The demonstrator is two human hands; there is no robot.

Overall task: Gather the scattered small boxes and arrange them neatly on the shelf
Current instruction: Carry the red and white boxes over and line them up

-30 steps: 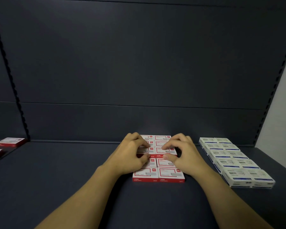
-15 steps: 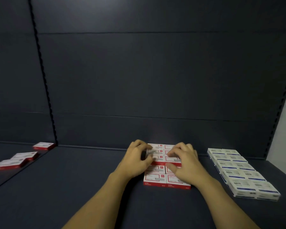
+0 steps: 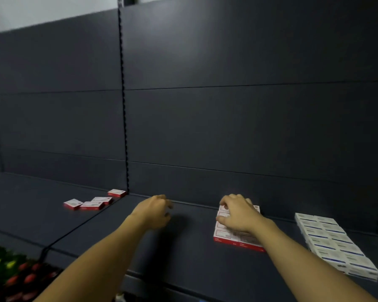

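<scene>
The left hand (image 3: 153, 212), grip loosely curled and seemingly holding nothing, is hovering nearer the scattered red boxes (image 3: 92, 202) lying far-left on the shelf (image 3: 183, 247); the right hand (image 3: 238, 212) is resting spread on the red stack (image 3: 227, 236).

Matt shelf (image 3: 183, 247); seemingly cardboard boxes (image 3: 231, 235)

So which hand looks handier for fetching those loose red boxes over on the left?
The left hand. It hangs free above the shelf, on the side nearer the four scattered red boxes. The right hand rests on the arranged red block, farther away.
</scene>
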